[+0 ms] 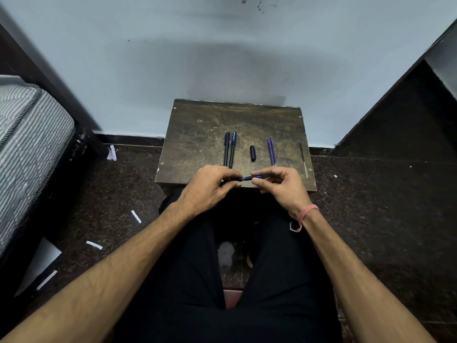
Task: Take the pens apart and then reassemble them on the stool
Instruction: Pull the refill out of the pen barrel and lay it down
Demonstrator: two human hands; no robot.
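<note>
Left hand and right hand pinch slim blue pen over scuffed wooden stool, fingers hiding both pen ends.

Two pens left on stool, cap middle, refills right

Pale blue-grey wall, smudged at upper centre, is met by dark speckled floor. A striped mattress is seen at left; paper scraps, possibly litter, are scattered lower left.
</note>
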